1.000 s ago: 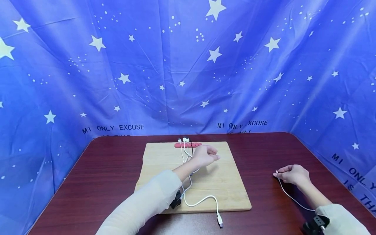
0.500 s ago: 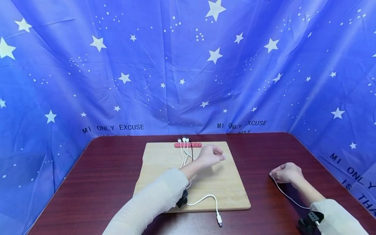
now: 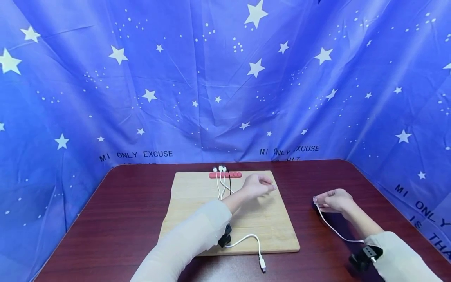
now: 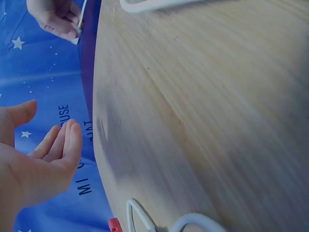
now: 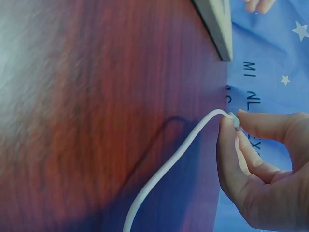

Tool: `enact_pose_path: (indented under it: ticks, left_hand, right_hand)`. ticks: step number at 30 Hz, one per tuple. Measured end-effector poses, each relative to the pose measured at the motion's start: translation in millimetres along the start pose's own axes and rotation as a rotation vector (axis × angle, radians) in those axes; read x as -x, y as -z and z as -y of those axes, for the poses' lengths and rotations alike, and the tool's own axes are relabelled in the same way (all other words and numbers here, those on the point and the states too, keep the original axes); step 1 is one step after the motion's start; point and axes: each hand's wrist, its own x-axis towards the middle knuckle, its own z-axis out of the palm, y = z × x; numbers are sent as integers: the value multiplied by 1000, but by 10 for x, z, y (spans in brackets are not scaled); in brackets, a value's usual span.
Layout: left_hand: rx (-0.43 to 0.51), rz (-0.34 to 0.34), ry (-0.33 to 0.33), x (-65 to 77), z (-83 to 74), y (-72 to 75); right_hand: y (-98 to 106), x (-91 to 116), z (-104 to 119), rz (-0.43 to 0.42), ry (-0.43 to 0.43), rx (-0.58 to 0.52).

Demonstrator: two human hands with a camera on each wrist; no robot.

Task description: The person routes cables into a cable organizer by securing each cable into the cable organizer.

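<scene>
My right hand (image 3: 337,200) is over the table to the right of the wooden board (image 3: 267,227). Between thumb and fingertips it pinches the plug end of a white cable (image 5: 164,169), which curves down and back toward the wrist. Above the board's right part hovers my left hand (image 3: 256,185), palm turned toward the right, fingers relaxed and nothing in them; the left wrist view shows thumb and fingers apart. A red cable clip strip (image 3: 237,175) lies along the board's far edge, with several white plugs (image 3: 220,169) and a thin black cable in its left part.
Another white cable end with a USB plug (image 3: 262,263) hangs over the board's near edge onto the dark red table (image 3: 134,211). White cables run from the strip under my left forearm. A blue star-patterned curtain (image 3: 197,78) stands behind the table.
My right hand has moved left and slightly away from me with the cable plug, closer to the board. My left hand has drifted right over the board, staying relaxed.
</scene>
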Motion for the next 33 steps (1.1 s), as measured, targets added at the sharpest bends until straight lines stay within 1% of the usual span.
enact_pose_path:
  ticks: [3,6,11,18,22,24,30,33]
  left_hand:
    - [23,-6,19,0,6,-23]
    - [42,-12,22,0,15,-52]
    - [121,8,34,19,49,-128]
    - [148,26,59,58,55,-241]
    - [207,59,86,83,47,-296]
    - [224,83,86,98,42,-321]
    - [238,153,52,156,42,-392]
    - [278,192,33,178,49,-426]
  right_hand:
    - [-28,-12,40,28,9,-31]
    - [-68,-26,83,48,11,-61]
    - [-152,-40,142,85,24,-113]
    - [-264,-63,278,121,46,-201]
    - [-334,-97,337,148,67,-221]
    - [-369,-115,371,158,73,-237]
    - [-471,-143,484,186,89,-263]
    - [-510,-165,528,192,105,-273]
